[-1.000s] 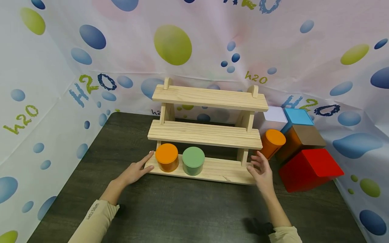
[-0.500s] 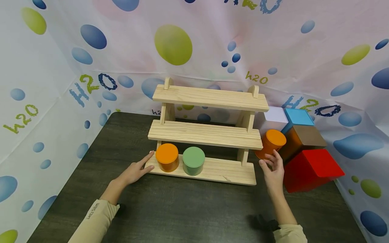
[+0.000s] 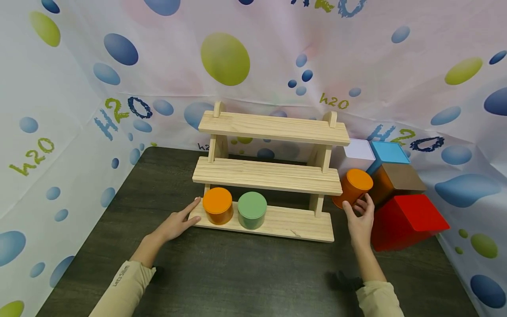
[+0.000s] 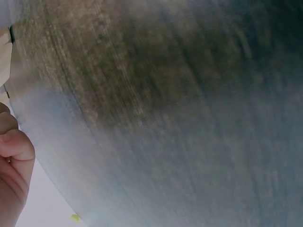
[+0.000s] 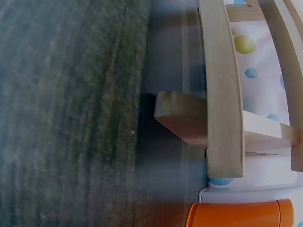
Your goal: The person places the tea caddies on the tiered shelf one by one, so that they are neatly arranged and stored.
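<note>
Head view showed the left hand (image 3: 174, 225), thumb and index finger spread on the left end of the three-tier wooden shelf (image 3: 267, 175), probably to steady it. On its bottom tier (image 3: 293, 221), a squat orange tin (image 3: 218, 206) and a green tin (image 3: 252, 211) stood apart. The right hand (image 3: 361, 226) flanked the tall orange canister (image 3: 352, 188), upright past the shelf's right end; whether it pinched I could not tell. White box (image 3: 358, 152), blue box (image 3: 390, 152), brown box (image 3: 402, 177) and red box (image 3: 412, 220) crowded the far side, likely narrowing access.

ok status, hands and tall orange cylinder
Left hand rests on pale wooden shelf; right hand at tall orange cylinder, contact unclear; glossy red box close by.
</note>
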